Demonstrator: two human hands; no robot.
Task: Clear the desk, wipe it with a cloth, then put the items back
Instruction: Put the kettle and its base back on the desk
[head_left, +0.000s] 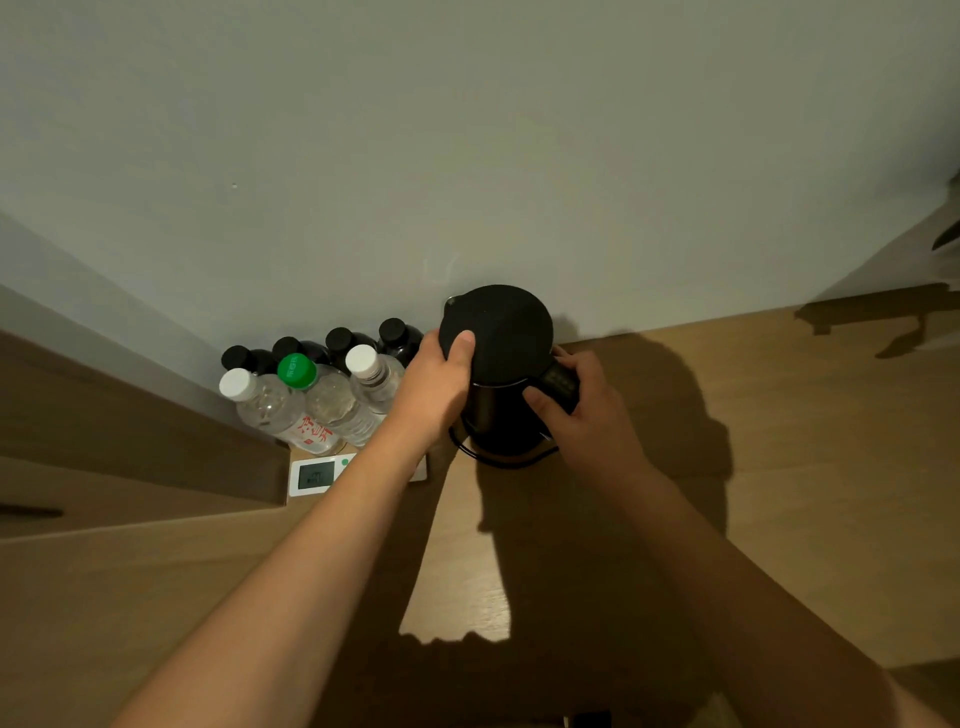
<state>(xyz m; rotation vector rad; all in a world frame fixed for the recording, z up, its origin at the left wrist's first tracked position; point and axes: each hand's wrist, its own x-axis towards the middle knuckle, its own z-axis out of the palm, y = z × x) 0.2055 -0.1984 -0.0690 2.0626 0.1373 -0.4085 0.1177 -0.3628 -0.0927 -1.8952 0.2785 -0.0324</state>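
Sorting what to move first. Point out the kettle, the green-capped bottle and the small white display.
kettle (496, 332), head view, on its black lid.
green-capped bottle (296, 371), head view, on its cap.
small white display (316, 474), head view, on its screen.

Two bare forearms, converging at frame centre.
Left hand (434, 387) fingers curled, thumb raised; right hand (576, 410) fingers curled inward.
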